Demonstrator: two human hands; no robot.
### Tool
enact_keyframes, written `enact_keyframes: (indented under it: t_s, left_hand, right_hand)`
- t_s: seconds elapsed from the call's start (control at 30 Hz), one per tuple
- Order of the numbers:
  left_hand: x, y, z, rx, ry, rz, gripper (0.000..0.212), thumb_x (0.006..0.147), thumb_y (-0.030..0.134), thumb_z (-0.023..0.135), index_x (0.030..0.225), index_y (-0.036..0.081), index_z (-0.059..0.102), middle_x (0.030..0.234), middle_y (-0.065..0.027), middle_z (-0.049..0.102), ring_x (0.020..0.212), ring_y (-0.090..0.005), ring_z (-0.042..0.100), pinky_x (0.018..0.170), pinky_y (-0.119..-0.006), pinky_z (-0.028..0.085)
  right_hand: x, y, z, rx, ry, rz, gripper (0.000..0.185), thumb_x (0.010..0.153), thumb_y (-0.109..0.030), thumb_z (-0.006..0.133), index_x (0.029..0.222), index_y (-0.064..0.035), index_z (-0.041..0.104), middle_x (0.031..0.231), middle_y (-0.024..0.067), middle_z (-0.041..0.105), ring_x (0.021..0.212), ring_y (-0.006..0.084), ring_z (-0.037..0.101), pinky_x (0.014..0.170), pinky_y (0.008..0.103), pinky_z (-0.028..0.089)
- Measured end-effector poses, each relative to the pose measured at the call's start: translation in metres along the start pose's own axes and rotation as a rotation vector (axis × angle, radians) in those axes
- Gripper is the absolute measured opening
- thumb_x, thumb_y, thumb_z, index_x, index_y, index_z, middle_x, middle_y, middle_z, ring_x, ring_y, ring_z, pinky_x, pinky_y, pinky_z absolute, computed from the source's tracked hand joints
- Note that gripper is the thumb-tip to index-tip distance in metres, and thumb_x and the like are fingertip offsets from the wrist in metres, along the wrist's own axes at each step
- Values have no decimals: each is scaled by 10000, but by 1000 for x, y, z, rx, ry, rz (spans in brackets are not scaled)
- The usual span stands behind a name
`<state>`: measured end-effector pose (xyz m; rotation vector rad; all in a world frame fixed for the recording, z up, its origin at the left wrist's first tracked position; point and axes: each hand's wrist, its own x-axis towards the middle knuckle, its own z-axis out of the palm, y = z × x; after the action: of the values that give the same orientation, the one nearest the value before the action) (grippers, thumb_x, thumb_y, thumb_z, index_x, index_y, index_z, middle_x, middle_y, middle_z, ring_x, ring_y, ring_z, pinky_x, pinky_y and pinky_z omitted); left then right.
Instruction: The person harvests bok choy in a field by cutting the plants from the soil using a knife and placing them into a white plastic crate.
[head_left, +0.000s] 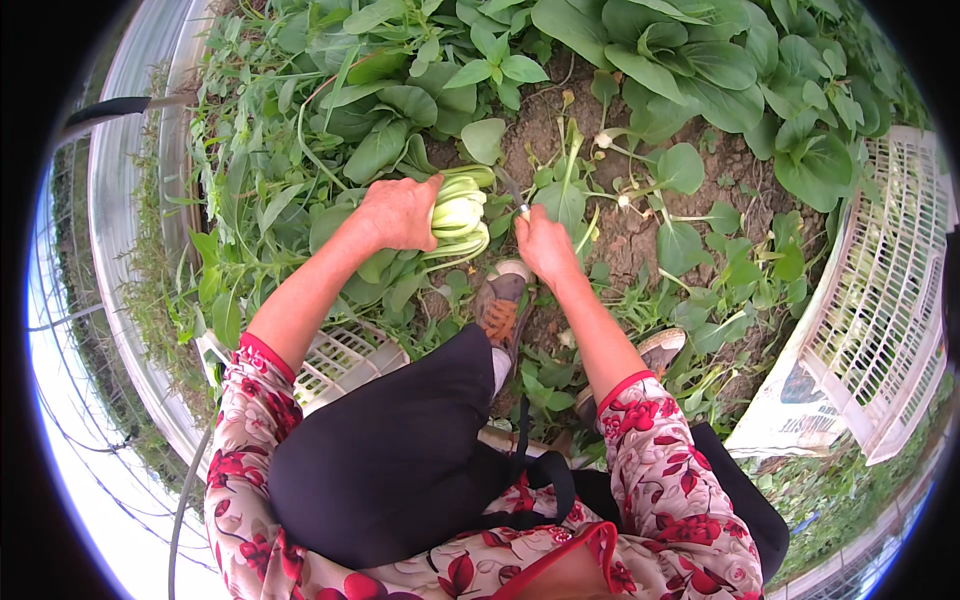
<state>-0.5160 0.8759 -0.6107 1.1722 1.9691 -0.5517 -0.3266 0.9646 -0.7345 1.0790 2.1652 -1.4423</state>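
Note:
My left hand (401, 215) grips a head of bok choy (459, 210) around its pale green stalks, tilted so the stalk base faces right. Its leaves are partly hidden beneath the hand and forearm. Close by on the right, my right hand (546, 241) is closed around the light handle of a small knife (517, 196). The knife's curved metal blade points up and left, near the bok choy's outer stalk. Bare brown soil (626, 244) lies to the right, with cut white stubs (602, 140) and loose trimmed leaves (562, 199) on it.
Rooted bok choy plants (667, 56) and weeds grow across the far side. A white slatted plastic crate (874, 285) holding greens stands at the right, beside a white printed sack (787, 412). Another white crate (352, 360) is by my left knee. My shoe (504, 307) is just below the hands.

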Motion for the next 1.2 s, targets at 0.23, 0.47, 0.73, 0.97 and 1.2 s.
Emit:
enact_keyframes:
  t_s: [0.23,0.47,0.73,0.97,1.2]
  left_hand:
    - [-18,-14,11,-83,5,-20,829,565,247,715,1328,38,465,964,-205,668,920,-353,641,835,-433,509]
    - [-58,-6,-15,-667,32,244,763,573,169,723,1294,36,513,966,-141,675,884,-245,653,823,-352,502]
    - [-87,-7,-42,-1189,360,515,567,594,85,810,1109,16,583,1055,-33,624,969,-138,572,863,-315,483]
    - [-122,26,-94,-1647,570,1068,556,651,93,804,1164,53,591,1065,-26,641,985,-142,597,884,-317,492]
    - [-186,18,-125,-1509,883,1471,462,616,53,815,1037,8,630,992,-50,661,900,-130,609,781,-288,507]
  right_hand:
    - [-21,11,9,-128,-33,-63,290,929,-285,478,1009,-6,493,856,281,643,837,462,617,743,546,483]
    - [-26,-2,-5,1449,-50,-98,412,802,-121,730,1154,-76,522,700,-31,507,529,63,456,475,237,397]
    - [-68,-51,-151,1270,365,-483,421,778,-89,760,1145,-22,565,875,15,631,599,54,523,491,194,421]
    - [-173,-203,-217,696,377,-863,400,719,-81,797,1078,-5,639,890,-23,606,793,64,539,724,211,437]
    - [-197,-256,-217,653,514,-984,434,900,-184,640,1244,45,507,1111,120,626,937,172,624,824,302,507]
